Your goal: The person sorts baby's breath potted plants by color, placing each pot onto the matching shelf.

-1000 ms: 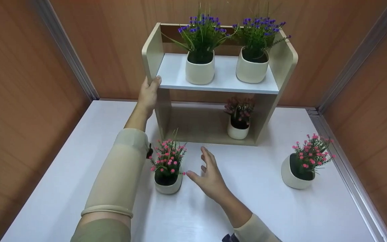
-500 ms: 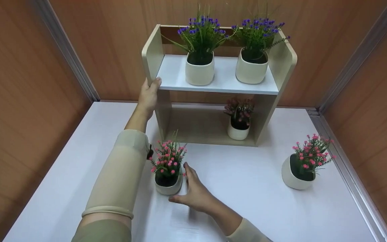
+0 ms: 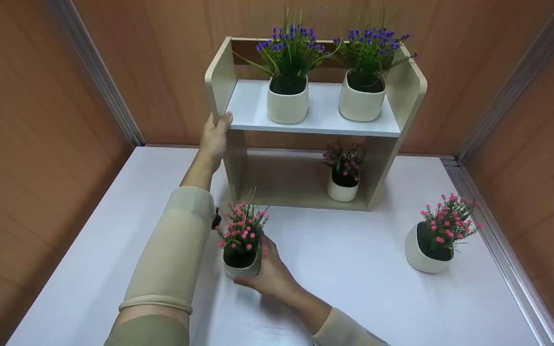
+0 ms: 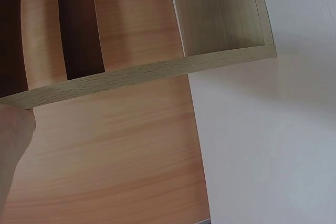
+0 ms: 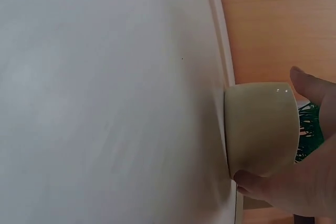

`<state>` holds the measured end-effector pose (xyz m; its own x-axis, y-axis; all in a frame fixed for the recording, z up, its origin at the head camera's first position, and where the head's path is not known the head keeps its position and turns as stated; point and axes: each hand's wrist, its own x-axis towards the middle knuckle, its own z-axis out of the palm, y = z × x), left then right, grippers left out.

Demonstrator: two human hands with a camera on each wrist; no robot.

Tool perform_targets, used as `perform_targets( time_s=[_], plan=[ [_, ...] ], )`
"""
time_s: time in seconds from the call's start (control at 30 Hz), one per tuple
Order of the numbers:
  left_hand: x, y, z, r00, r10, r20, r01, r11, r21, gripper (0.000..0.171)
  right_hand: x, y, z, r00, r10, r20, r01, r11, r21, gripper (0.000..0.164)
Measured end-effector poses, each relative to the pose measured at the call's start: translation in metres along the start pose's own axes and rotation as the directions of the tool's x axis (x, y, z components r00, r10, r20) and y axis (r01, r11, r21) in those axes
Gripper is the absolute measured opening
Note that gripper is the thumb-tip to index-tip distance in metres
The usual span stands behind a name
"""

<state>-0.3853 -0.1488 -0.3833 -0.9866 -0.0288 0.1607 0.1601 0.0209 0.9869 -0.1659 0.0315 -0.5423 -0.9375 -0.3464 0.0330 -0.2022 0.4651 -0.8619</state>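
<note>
At the upper left edge of a two-tier wooden shelf (image 3: pixel 217 81), my left hand (image 3: pixel 213 139) grips the side panel, thumb toward the front. In the left wrist view, part of that hand (image 4: pixel 13 140) shows against the panel (image 4: pixel 131 76). My right hand (image 3: pixel 276 275) is around a pink-flowered potted plant (image 3: pixel 242 229) standing upright on the table in front of the shelf. The right wrist view shows the thumb and a finger on opposite sides of the cream pot (image 5: pixel 262 129), its base at the white tabletop (image 5: pixel 115 103).
Two purple-flowered potted plants (image 3: pixel 287 103) (image 3: pixel 362 101) stand on the shelf's upper tier. A smaller reddish potted plant (image 3: pixel 343 190) is at the right of the lower tier. Another pink-flowered potted plant (image 3: pixel 426 257) stands at the table's right, near the wooden wall (image 3: pixel 536 192).
My right hand has moved left and toward me, from beside the pink-flowered potted plant to around its pot. My left hand stays on the shelf's side panel.
</note>
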Motion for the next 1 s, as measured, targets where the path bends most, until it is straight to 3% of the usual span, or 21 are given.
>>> perform_targets(
  time_s=[0.23, 0.57, 1.0],
  plan=[
    [0.0, 0.0, 0.001, 1.0, -0.019, -0.008, 0.019, 1.0, -0.003, 0.073, 0.002, 0.002, 0.004, 0.998, 0.056, -0.043, -0.057, 0.998, -0.022, 0.106],
    [-0.002, 0.002, 0.0, 1.0, -0.003, 0.0, 0.003, 1.0, 0.007, 0.066, 0.002, 0.002, -0.001, 0.994, 0.104, -0.016, -0.104, 0.994, 0.012, 0.106],
    [-0.002, 0.002, -0.001, 1.0, -0.013, 0.011, 0.012, 1.0, 0.019, 0.067, 0.006, 0.007, -0.022, 0.991, 0.132, 0.024, -0.133, 0.964, 0.231, 0.099]
  ],
)
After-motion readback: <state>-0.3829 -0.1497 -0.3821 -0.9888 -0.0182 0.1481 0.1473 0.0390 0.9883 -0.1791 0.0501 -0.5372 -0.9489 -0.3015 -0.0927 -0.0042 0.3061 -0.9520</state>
